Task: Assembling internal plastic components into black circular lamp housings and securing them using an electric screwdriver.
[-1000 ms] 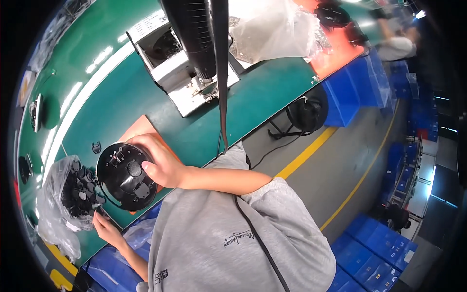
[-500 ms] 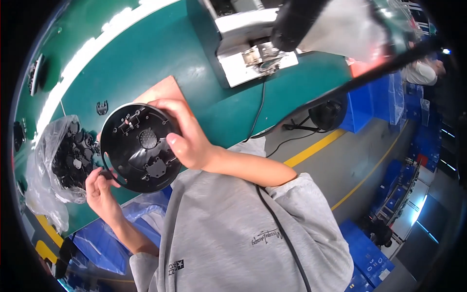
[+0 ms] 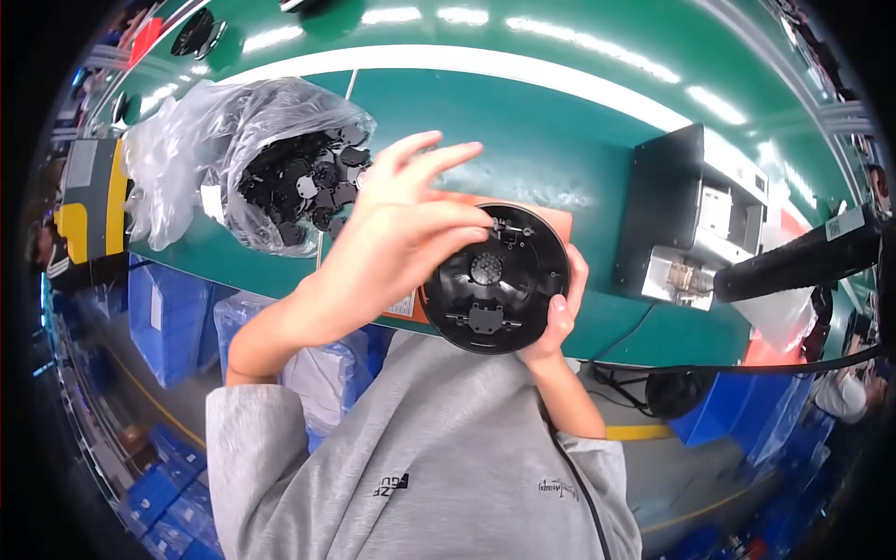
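My right hand (image 3: 560,313) grips the edge of a round black plastic housing (image 3: 455,303), thumb inside the rim and fingers around the outside. The housing is tipped so its hollow inside faces up. In it are a round perforated patch (image 3: 486,269), a dark flat bracket (image 3: 486,319) fixed at the near side, and small posts with metal bits (image 3: 511,231) at the far side. My left hand (image 3: 397,219) reaches over the housing's upper left, thumb and index pinched at those far posts, other fingers raised. Whatever sits between the fingertips is too small to make out.
A clear plastic bag (image 3: 177,177) full of black brackets (image 3: 313,187) lies left on the green table (image 3: 569,112). An orange-brown board (image 3: 555,222) lies beneath the housing. At the right stand a black-and-white machine (image 3: 667,201) and a thick black tube (image 3: 793,261). Blue bins (image 3: 168,317) stand below.
The view has swung, so the bag and machine appear elsewhere. My left hand has come from the housing's lower left rim to its far posts. My right hand still holds the housing.
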A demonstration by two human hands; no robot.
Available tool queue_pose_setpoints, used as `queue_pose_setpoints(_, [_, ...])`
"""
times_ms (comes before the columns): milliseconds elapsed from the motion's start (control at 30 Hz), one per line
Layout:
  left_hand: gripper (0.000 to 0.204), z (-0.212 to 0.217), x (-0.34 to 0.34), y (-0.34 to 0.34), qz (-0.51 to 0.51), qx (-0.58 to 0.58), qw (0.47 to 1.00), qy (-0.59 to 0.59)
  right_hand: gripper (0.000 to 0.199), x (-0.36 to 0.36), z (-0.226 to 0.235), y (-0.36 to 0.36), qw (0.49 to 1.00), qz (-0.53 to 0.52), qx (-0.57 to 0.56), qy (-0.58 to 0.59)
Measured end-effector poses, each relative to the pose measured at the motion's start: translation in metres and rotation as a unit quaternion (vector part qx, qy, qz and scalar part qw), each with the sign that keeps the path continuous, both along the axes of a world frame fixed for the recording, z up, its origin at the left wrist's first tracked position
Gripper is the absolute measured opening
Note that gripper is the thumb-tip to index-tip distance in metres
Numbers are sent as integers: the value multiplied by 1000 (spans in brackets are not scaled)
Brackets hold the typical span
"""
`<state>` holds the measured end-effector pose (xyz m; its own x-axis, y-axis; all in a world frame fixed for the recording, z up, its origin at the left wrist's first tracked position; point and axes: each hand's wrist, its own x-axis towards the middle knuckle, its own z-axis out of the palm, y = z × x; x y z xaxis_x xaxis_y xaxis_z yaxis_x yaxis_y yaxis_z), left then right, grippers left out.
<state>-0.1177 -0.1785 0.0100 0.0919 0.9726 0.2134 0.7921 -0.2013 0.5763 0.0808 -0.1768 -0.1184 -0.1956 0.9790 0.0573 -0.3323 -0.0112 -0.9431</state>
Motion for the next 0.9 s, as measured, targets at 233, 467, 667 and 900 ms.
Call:
queue_pose_setpoints(233, [12,-11,11,15,-23,2,999,28,66,-2,12,2,1000,-2,-2,-15])
queue_pose_setpoints(467, [9,-18,19,19,-20,-14,999,40,68,-2,14,5,1000,7,-12,-3])
queue_pose_setpoints(667, [12,-16,30,14,-8,88,984,152,68,-2,15,3,1000,6,-8,-13])
queue_pose_setpoints(900, [22,-4,14,1,-117,-9,986,116,52,1,5,7,992,-28,122,-18])
